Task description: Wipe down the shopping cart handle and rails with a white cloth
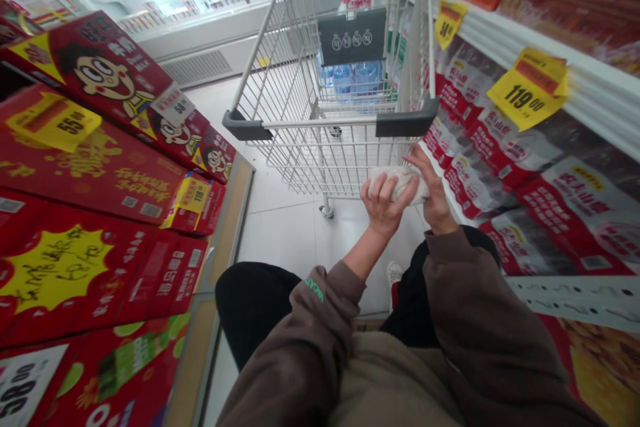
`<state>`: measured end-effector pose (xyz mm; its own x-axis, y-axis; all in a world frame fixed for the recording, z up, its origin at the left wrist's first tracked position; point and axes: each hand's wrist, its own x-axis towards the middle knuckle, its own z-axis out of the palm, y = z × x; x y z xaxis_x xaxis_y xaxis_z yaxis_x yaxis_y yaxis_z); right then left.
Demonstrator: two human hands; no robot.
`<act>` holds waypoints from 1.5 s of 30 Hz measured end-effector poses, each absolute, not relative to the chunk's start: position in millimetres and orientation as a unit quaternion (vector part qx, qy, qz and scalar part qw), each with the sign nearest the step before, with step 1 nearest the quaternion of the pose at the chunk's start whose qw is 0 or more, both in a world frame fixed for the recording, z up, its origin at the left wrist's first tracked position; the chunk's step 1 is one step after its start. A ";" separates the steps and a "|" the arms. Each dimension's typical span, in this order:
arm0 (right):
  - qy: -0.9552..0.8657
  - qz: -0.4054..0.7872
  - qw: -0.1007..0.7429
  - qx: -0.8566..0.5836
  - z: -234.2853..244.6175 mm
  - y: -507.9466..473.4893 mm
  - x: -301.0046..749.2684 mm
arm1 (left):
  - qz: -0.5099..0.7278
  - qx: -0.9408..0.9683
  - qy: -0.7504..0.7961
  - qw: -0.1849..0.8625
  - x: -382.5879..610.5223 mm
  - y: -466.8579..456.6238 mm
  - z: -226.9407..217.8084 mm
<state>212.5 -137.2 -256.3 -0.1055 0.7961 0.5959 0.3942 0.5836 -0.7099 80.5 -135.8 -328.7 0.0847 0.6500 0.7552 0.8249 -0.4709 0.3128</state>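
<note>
**White bundle (pixel 400 185) clamped from both sides in a store aisle**

The grip is closed: the left hand (pixel 385 203) wraps its fingers over the near end of the crumpled bundle, while the right hand (pixel 434 192) presses in from the far side, so the two hands nearly meet around it. The bundle looks soft, but whether it is cloth or tissue is too unclear to say. It sits in the air in front of the person's body, just short of the near end of a wire shopping cart (pixel 320 147), and the hands seem not to touch the cart.

A brown hoodie sleeve (pixel 313 340) is pushed back from the left forearm, and a second brown sleeve (pixel 480 320) covers the right arm to the wrist. Black trousers (pixel 250 303) show below them. Blue-wrapped bottled water (pixel 347 80) shows through the cart's wires, though whether it lies inside the cart cannot be told.

On the left, red boxes with a cartoon face (pixel 107 80) are stacked with yellow price tags. On the right, red-and-white packs (pixel 500 147) lie under a white shelf edge (pixel 590 83) bearing a yellow 119.00 tag (pixel 527 88). The cart stands on a pale tiled floor (pixel 280 240).
</note>
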 end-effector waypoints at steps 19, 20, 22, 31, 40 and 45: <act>-0.647 0.280 0.633 -0.319 -266.8 -120.8 210.0 | -0.321 -0.768 -0.536 0.144 77.3 -163.0 -342.3; -0.647 0.280 0.634 -0.318 -267.2 -120.2 209.7 | -0.303 -0.767 -0.549 0.134 74.6 -169.8 -349.8; -0.650 0.275 0.632 -0.321 -266.4 -120.4 209.5 | -0.293 -0.762 -0.564 0.125 73.6 -178.9 -356.8; -0.657 0.251 0.621 -0.346 -261.9 -122.9 211.2 | -0.376 -0.762 -0.482 0.216 86.2 -154.0 -336.9; -0.659 0.248 0.620 -0.346 -261.1 -124.1 209.8 | -0.364 -0.754 -0.532 0.126 78.8 -170.8 -355.3; -0.661 0.246 0.615 -0.352 -257.9 -127.4 208.8 | -0.365 -0.738 -0.548 0.146 69.7 -153.2 -364.9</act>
